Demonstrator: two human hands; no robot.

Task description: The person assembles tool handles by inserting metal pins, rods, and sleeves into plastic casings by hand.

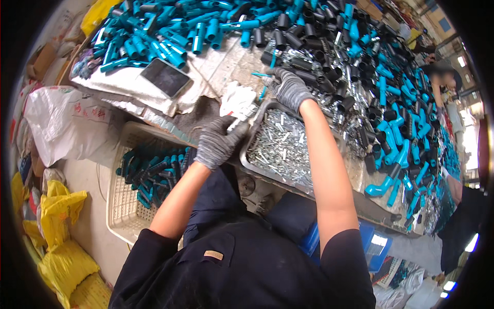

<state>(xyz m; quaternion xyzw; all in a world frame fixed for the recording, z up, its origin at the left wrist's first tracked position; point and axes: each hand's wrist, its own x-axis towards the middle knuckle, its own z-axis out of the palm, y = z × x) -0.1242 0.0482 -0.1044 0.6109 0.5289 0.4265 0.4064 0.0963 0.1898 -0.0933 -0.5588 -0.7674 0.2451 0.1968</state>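
My left hand (218, 141), in a grey knitted glove, is at the table's near edge with its fingers closed round a short silvery piece (237, 122); the kind cannot be made out. Just beyond it lies a crumpled white cloth or glove (238, 98). My right hand (289, 88), gloved the same way, reaches over the far side of a metal tray (248, 160) full of small silvery pins or screws (280, 144). Its fingers are pinched together, and a thin teal piece (260, 74) sticks out at the fingertips. Another small teal piece (263, 92) lies just below.
Teal tubular parts (170, 49) and black sleeves (309, 38) heap across the table's far side and right. A phone (165, 78) rests on white cloth. Below left stands a cream crate (119, 206) of teal-and-black parts. Yellow sacks (67, 257) lie left; another person (440, 77) is far right.
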